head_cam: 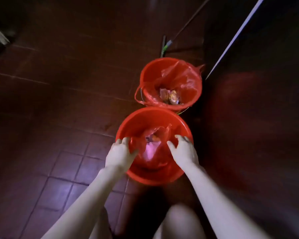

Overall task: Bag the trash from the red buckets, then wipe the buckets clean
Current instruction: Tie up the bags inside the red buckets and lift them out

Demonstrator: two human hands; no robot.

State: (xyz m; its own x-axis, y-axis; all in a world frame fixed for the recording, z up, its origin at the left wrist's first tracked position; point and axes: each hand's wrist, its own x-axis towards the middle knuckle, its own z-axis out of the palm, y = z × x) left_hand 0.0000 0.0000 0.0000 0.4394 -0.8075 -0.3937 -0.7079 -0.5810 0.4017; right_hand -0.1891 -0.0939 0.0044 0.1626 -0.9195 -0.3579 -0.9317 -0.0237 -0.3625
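Knee (179, 219), bare, lowest in frame, just below the near bucket; the person appears to crouch.

Left fingers (124, 141) curl over the left edge of a thin red plastic bag (150, 157), with the thumb closing in beneath. The left hand (119, 152) grips the film. Right fingers (181, 138) are bent, thumb spread toward the bag's right edge. With the motion blur I cannot tell whether the right hand (184, 150) holds film or only touches it.

The bag sits inside the near round red plastic bucket (138, 121), slumped below the rim. Its mouth is half gathered, and pale and orange trash shows through.

Step, by judgement: closing the mouth of the first bag before lifting it out. The next move calls for both edges drawn together and a straight upward lift, since the film looks thin and a one-sided pull could tear or spill it. Wiping not yet begun.

Around:
- Far red plastic bucket (150, 71) sits just behind, the two rims meeting in this view.
- Its red liner bag (179, 78) drapes over the rim, with crumpled wrappers (169, 97) at the bottom.
- Beyond it, a green-tipped broom (164, 47) lies on the dark red tiled floor (59, 100).
- A dark wall (257, 118) stands close on the right, crowding that side of both buckets.
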